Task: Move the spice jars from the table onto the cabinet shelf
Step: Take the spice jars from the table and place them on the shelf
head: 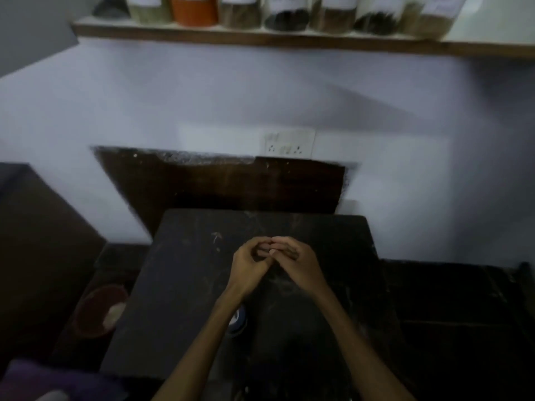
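Our left hand [250, 264] and right hand [295, 263] rest on the dark table [179, 270], fingers curled, fingertips touching, holding nothing. The spice jars [285, 13] stand in a row on the wooden shelf [260, 39] above.

left hand [250, 266] and right hand [298, 263], fingers curled, fingertips touching, over dark tabletop [179, 285] | spice jars [278, 11] in a row on wooden shelf [289, 39] | wall socket [289, 141] below shelf
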